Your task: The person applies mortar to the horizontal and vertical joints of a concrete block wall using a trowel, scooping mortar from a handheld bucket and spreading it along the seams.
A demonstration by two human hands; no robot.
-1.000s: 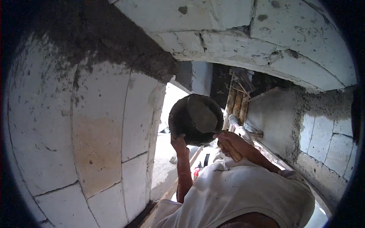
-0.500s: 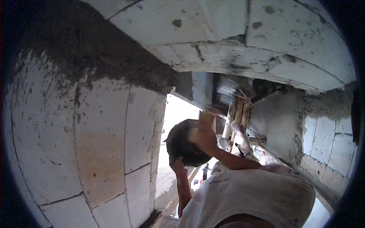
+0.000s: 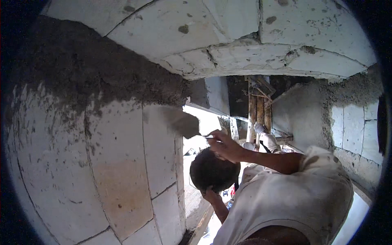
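My left hand (image 3: 212, 197) grips the underside rim of a round black bowl (image 3: 210, 173) with dark, rough contents. Above it, my right hand (image 3: 223, 148) is closed on the handle of a trowel (image 3: 185, 124), whose grey blade is raised leftward beside the white block wall (image 3: 159, 159). The blade's left part is smeared by motion, so I cannot tell whether it touches the wall. Dark wet mortar (image 3: 110, 73) covers a rough band along that wall's upper part, with spatters below it.
White blocks (image 3: 216, 20) overhang at the top. A partly plastered wall (image 3: 353, 126) stands at right. Wooden poles and boards (image 3: 260, 110) lie beyond, with light-clothed legs (image 3: 267, 141) on them. A bright opening (image 3: 200, 116) is beside the left wall, with a timber (image 3: 203, 224) along the bottom.
My right hand and the trowel have swung from over the bowl up and left toward the wall. The bowl in my left hand has moved lower and right in view.
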